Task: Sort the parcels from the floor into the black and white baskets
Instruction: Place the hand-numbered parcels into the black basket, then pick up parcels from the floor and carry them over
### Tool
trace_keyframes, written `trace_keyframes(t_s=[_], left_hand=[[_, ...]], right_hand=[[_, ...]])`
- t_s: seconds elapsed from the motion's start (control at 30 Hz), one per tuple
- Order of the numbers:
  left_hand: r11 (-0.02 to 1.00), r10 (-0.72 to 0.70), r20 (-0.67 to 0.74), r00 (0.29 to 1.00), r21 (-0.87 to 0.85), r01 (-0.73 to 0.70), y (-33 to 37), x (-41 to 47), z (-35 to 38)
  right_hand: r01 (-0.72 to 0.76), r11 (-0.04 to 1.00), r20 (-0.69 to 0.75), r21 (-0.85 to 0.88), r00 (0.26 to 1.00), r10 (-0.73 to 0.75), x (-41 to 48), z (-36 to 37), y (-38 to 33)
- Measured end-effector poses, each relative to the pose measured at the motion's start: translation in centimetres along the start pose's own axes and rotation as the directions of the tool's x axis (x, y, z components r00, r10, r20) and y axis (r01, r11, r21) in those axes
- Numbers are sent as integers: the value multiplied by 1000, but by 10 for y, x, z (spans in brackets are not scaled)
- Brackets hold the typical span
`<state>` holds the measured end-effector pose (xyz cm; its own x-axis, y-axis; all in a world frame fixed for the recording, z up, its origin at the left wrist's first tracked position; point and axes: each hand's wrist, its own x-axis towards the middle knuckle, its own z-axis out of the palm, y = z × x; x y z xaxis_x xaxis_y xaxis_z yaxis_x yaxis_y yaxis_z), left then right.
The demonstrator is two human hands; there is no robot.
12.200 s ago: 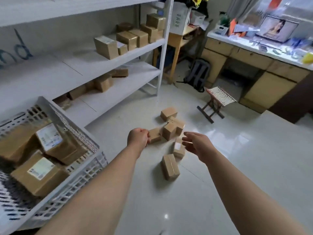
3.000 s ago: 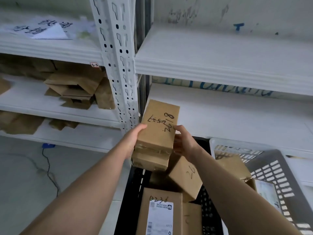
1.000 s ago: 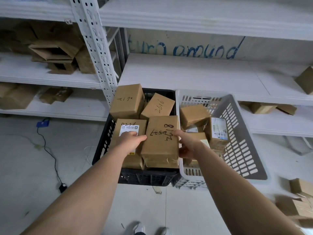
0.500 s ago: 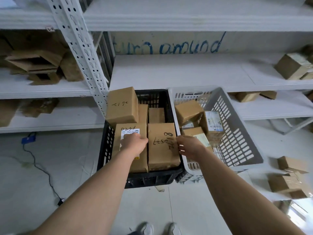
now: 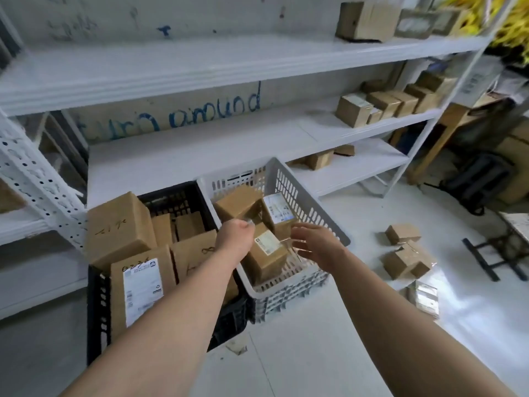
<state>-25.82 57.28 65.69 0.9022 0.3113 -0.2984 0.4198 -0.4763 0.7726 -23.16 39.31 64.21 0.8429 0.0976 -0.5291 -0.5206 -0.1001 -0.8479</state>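
The black basket stands on the floor at the left, packed with brown parcels. One carries a white label and another bears handwriting. Touching its right side is the white basket, which holds several smaller parcels. My left hand hovers over the edge between the two baskets, fingers curled, holding nothing. My right hand is above the white basket with fingers spread and empty. More parcels lie on the floor to the right.
White metal shelving runs behind the baskets, with boxes at its right end. A low folding stool and a dark backpack stand on the floor at the far right. A slanted perforated shelf post is at the left.
Both hands have let go of the handwritten parcel, which now lies in the black basket. They have moved right over the white basket, and my view has turned right toward the floor parcels.
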Motion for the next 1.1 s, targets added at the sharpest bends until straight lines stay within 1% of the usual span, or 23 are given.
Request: trace_keyframes(t_s=[0.1, 0.17, 0.33, 0.5, 0.63, 0.8, 0.93, 1.1], left_hand=[[998, 65, 74, 995, -4, -65, 43, -6, 46], [996, 94, 117, 989, -21, -92, 72, -10, 84], [985, 171, 181, 968, -8, -173, 144, -22, 202], [974, 225, 279, 933, -64, -216, 207, -44, 319], [975, 219, 356, 908, -36, -221, 241, -52, 396], [984, 156, 405, 901, 20, -179, 271, -37, 470], [989, 106, 456, 883, 42, -141, 301, -9, 530], [982, 87, 505, 859, 99, -158, 341, 45, 609]], right_hand=[[49, 997, -93, 62, 995, -43, -9, -59, 0], [58, 995, -153, 86, 987, -45, -14, -106, 2], [52, 990, -305, 131, 952, -10, -26, -238, 14], [51, 983, -423, 177, 905, 29, -40, -368, 28], [28, 981, -472, 193, 879, 68, -43, -454, 44], [7, 964, -503, 266, 854, 132, -25, -529, 54], [-19, 951, -499, 309, 848, 179, 13, -584, 61], [-55, 932, -509, 357, 826, 244, 84, -652, 61]])
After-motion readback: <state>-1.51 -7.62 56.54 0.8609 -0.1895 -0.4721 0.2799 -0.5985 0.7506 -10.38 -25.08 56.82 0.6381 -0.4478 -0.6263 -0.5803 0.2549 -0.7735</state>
